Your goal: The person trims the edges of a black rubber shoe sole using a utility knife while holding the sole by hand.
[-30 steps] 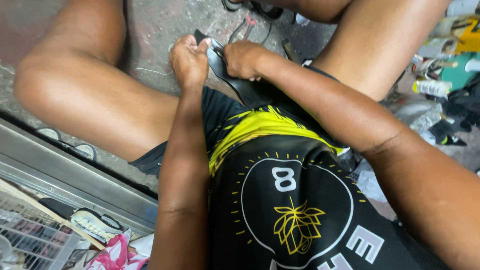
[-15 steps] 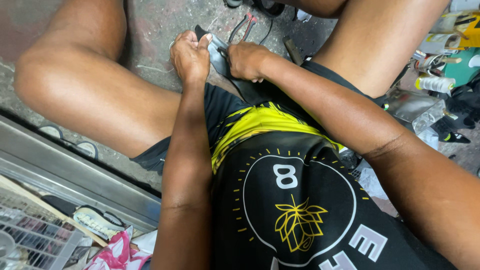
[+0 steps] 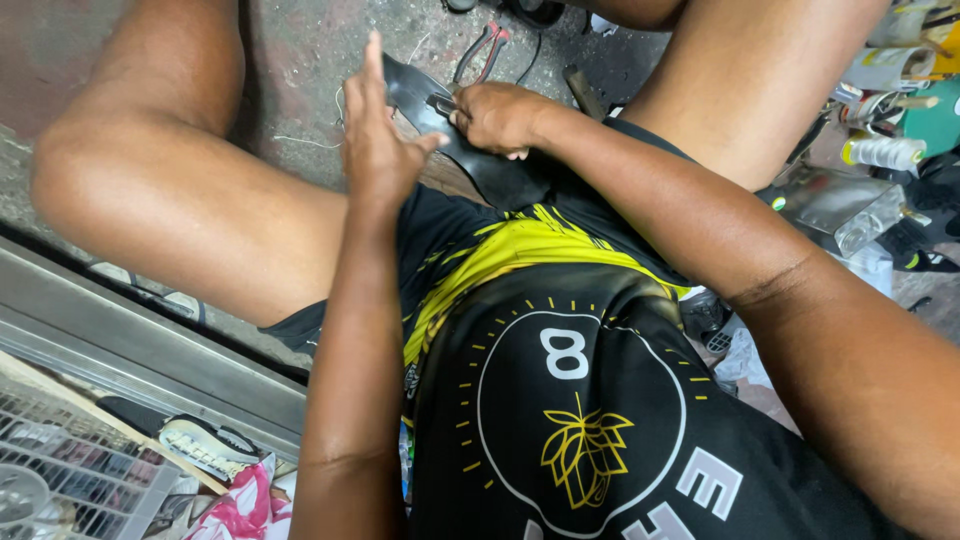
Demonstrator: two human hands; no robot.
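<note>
Two hands (image 3: 380, 150) (image 3: 495, 115), one black shoe sole (image 3: 490, 170), one pair of pliers (image 3: 478, 50).

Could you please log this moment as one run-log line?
left hand: open, beside black sole | right hand: grip on small tool, pressed on sole

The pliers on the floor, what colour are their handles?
Red and black handles on the pliers, in the head view.

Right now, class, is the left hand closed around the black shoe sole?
No: the left hand is open, fingers raised beside the black shoe sole.
</note>
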